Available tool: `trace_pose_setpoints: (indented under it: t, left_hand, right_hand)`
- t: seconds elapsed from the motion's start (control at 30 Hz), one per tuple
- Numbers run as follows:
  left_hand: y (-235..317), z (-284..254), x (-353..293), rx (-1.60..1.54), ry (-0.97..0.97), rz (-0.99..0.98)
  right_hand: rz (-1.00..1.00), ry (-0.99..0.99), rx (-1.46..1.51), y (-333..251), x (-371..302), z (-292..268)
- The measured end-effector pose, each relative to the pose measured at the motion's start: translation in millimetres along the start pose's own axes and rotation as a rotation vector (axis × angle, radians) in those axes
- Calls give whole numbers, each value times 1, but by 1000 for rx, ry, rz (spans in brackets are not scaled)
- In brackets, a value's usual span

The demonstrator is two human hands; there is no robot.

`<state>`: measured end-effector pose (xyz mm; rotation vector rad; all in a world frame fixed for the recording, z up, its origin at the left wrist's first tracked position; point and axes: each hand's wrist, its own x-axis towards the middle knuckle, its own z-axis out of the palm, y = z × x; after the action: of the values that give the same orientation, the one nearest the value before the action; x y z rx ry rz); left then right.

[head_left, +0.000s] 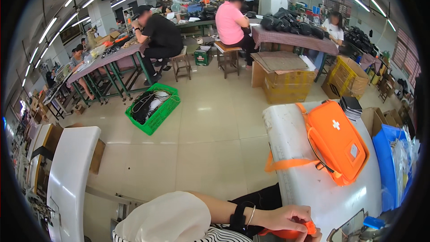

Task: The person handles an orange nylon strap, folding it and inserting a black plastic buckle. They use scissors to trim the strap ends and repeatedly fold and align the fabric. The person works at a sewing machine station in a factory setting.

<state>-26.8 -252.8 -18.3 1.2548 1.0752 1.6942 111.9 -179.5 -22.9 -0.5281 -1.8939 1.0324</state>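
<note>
My left hand point(286, 220), with a black band and a bracelet at the wrist, is closed on a piece of orange fabric point(286, 233) at the lower edge. Fingers of my right hand point(316, 235) show beside it, pinching the same fabric; the rest of that hand is cut off. Beyond my hands, an orange bag point(338, 141) with a white cross lies on the white machine table point(295, 136). Its orange strap point(293, 165) hangs over the table's left edge. A small blue object point(373, 222) sits right of my hands.
A blue bin point(389, 170) with plastic bags stands at the right, near a stack of dark flat pieces point(351, 106). A green basket point(154, 123) with cords is on the floor. Cardboard boxes point(286, 85) and several seated people at tables point(109, 58) are farther off.
</note>
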Motion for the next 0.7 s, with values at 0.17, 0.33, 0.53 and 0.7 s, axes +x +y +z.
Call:
trace_pose_setpoints:
  t: [0.17,0.33,0.53,0.7]
  left_hand:
    - [-9,13,2,-25,4,-2]
    - [-6,16,-1,-214,37,-99]
    - [19,5,6,-272,191,-134]
    - [-4,14,4,-178,43,-225]
  right_hand:
    - [52,-99,-52,-12,-5,-20]
    - [-77,-139,-313,-36,6,-67]
    - [-171,126,-947,-11,-17,-160]
    - [-303,-48,-1203,0,-38,-176]
